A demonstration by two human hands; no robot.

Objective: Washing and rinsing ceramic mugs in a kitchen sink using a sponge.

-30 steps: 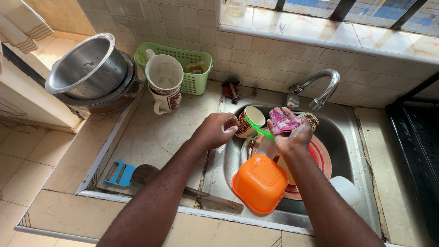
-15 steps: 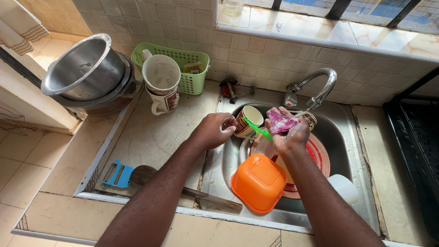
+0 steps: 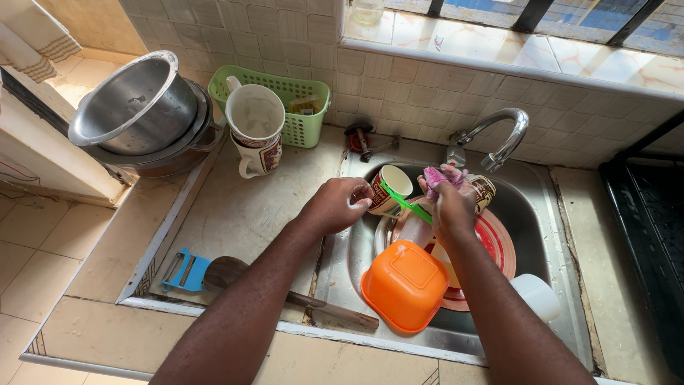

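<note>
You see two hands: your left hand [image 3: 340,204] and your right hand [image 3: 450,207]. Four cups: one cup [image 3: 388,187] in the left hand, one behind the right hand [image 3: 484,191], and two stacked on the tabletop [image 3: 255,128]. Two nested metal bowls [image 3: 135,107]. One each: green basket [image 3: 292,96], orange container [image 3: 405,285], red plate [image 3: 499,246], pink cloth [image 3: 434,175], green utensil [image 3: 402,202], tap [image 3: 499,132], blue peeler [image 3: 184,271], wooden-handled tool [image 3: 285,294], white object [image 3: 536,296] at the sink's [image 3: 548,207] near edge.

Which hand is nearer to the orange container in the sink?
The right hand: it is just above the orange container, holding a pink sponge. The left hand is farther left, at a mug.
</note>
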